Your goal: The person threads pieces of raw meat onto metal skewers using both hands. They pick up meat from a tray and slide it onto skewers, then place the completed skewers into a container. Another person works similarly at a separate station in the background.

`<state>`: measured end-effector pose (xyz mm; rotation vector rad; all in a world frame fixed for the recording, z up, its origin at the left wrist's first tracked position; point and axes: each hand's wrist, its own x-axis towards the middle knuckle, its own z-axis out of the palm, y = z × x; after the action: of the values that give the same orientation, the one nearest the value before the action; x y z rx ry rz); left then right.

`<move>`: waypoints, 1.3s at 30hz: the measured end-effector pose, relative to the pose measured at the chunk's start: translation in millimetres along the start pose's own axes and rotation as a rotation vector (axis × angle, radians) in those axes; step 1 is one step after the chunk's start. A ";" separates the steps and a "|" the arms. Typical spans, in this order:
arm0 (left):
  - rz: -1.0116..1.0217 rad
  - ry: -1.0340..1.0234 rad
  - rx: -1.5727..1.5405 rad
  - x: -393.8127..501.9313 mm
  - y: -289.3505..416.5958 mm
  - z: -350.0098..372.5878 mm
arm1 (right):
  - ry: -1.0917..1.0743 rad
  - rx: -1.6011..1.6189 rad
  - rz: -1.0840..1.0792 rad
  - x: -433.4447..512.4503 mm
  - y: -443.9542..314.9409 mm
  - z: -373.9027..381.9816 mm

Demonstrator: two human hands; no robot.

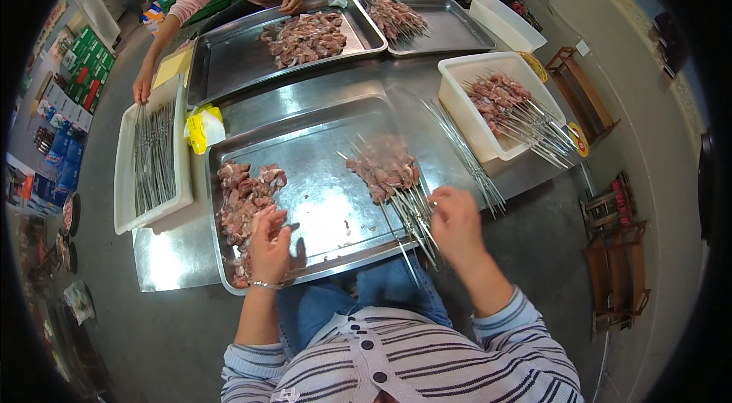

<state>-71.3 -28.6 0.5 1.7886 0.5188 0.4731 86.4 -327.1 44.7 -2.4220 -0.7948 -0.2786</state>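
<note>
My left hand (271, 246) is over the left side of a large steel tray (320, 185), beside a heap of raw meat pieces (246, 191). Its fingers are bent, the thumb stands apart, and no held thing shows. My right hand (457, 225), slightly blurred, is at the tray's right edge with its fingers curled. It is right next to the bare ends of a bundle of metal skewers (412, 214); whether it grips one is unclear. Threaded raw meat (384, 165) covers the far ends of those skewers. Their bare ends stick out over the tray's near rim.
Loose skewers (466, 157) lie right of my tray. Beyond them stands a white bin (452, 100) of meat skewers. A white bin (186, 174) of bare skewers is at left, reached by a person's hand (142, 85) from across. Two more steel trays (223, 71) hold meat.
</note>
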 end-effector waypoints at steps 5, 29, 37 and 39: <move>0.010 0.031 -0.033 -11.5 2.3 -17.9 | -0.083 -0.337 0.342 43.7 91.4 -4.1; 0.272 -0.236 0.853 2.9 5.3 -37.1 | -0.033 1.011 0.553 15.9 69.1 -33.3; 0.058 -0.513 0.941 35.4 7.3 -10.9 | -0.136 0.987 0.527 0.7 -9.9 -46.1; -0.186 -0.438 0.602 36.6 12.1 -18.0 | -0.237 1.003 0.479 -7.9 -24.7 -43.8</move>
<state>-50.1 3.4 18.9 2.3027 0.5414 -0.2380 64.5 -339.9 88.8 -1.6001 -0.2863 0.4968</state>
